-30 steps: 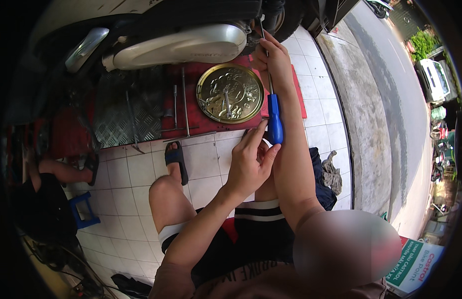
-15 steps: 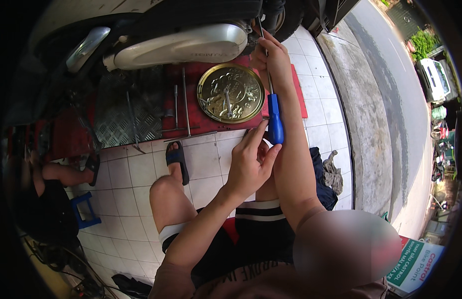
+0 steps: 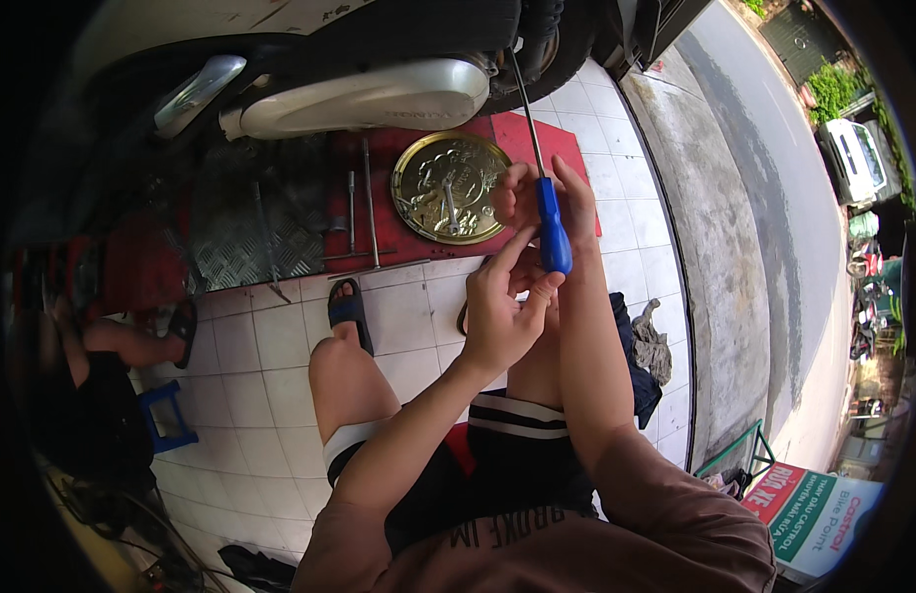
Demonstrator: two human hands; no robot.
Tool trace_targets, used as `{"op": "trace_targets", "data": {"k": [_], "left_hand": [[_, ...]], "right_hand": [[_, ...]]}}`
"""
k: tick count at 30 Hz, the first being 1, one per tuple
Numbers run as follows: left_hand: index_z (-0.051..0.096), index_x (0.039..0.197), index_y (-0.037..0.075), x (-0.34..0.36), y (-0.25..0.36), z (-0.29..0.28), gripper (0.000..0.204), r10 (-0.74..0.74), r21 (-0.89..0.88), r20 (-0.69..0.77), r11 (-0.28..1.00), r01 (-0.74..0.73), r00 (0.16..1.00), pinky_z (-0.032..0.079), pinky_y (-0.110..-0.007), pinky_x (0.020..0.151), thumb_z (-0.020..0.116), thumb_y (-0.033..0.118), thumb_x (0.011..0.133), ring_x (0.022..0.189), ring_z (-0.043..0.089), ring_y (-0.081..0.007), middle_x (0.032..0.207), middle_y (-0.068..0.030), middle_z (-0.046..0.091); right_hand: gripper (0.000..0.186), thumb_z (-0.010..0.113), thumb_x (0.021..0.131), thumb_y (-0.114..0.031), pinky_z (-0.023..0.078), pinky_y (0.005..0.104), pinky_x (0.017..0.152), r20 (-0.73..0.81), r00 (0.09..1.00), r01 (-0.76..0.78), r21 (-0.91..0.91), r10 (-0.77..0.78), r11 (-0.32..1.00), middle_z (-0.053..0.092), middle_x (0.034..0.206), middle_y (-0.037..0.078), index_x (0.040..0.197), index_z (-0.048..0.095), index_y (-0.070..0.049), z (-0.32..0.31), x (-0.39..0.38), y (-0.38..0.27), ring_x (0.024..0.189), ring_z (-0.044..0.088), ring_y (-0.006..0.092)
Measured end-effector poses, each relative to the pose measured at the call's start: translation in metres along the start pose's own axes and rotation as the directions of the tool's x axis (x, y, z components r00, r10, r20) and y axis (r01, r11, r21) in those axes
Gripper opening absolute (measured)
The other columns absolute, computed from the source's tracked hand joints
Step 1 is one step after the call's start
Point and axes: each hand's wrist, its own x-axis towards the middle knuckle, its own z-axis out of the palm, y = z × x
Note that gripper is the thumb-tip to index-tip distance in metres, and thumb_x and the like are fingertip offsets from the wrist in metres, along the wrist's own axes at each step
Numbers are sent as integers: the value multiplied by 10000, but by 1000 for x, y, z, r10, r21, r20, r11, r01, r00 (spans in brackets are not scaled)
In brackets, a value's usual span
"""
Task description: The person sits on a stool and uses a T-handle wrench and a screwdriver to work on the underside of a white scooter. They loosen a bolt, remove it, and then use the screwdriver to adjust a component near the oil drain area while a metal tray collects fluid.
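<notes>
A long screwdriver with a blue handle [image 3: 551, 232] points away from me, its thin shaft reaching up to the dark underside of the motorbike by the rear wheel. My left hand [image 3: 505, 314] grips the rear end of that handle between thumb and fingers. Around the front of the handle sits my right hand [image 3: 573, 212], fingers apart and partly curled beside the shaft, not closed on it. Where the shaft's tip ends among the dark parts is hard to see. The motorbike's silver engine cover [image 3: 364, 99] is just left of the tip.
A round gold tray [image 3: 418, 212] holding a wrench and small parts lies on the red lift platform [image 3: 549, 148]. T-handled tools [image 3: 370, 203] lie left of it. Another person [image 3: 92, 395] is at far left near a blue stool [image 3: 168, 417]. A dark cloth [image 3: 644, 371] lies right of my leg.
My right hand has drawn back from the upper shaft to the front of the handle, and its fingers have spread. The screwdriver has tilted slightly, its handle shifting a little right.
</notes>
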Motion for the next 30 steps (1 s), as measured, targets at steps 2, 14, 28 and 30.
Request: {"op": "trace_targets", "data": {"k": [2, 14, 28, 30], "left_hand": [[513, 1208, -40, 1, 4, 7, 385, 41, -10, -114, 999, -42, 993, 478, -222, 596, 684, 111, 897, 646, 582, -82, 798, -59, 642], [475, 736, 28, -18, 37, -32, 267, 413, 650, -227, 739, -178, 882, 276, -250, 435, 687, 119, 871, 473, 360, -62, 543, -3, 422], [607, 908, -54, -6, 52, 17, 160, 71, 586, -57, 810, -25, 996, 520, -375, 618, 590, 104, 886, 659, 691, -283, 758, -193, 686], [604, 847, -54, -5, 50, 21, 149, 121, 668, -70, 743, -44, 990, 522, -379, 622, 608, 95, 845, 653, 685, -309, 712, -199, 669]], "right_hand": [[428, 514, 945, -399, 485, 319, 713, -28, 1000, 8, 79, -6, 997, 588, 917, 129, 1008, 563, 22, 20, -21, 7, 840, 573, 210], [257, 461, 1011, -236, 247, 182, 371, 58, 992, -122, 707, 115, 697, 403, 652, -39, 837, 474, -48, 48, -50, -8, 466, 359, 10], [389, 495, 892, -265, 468, 443, 763, -250, 769, -252, -964, -589, 80, 644, 817, 267, 889, 627, 101, 50, -45, -6, 808, 631, 367], [378, 518, 883, -265, 463, 390, 733, -431, 781, -249, -878, -451, 408, 639, 810, 194, 912, 629, 95, 57, -46, -12, 772, 611, 293]]}}
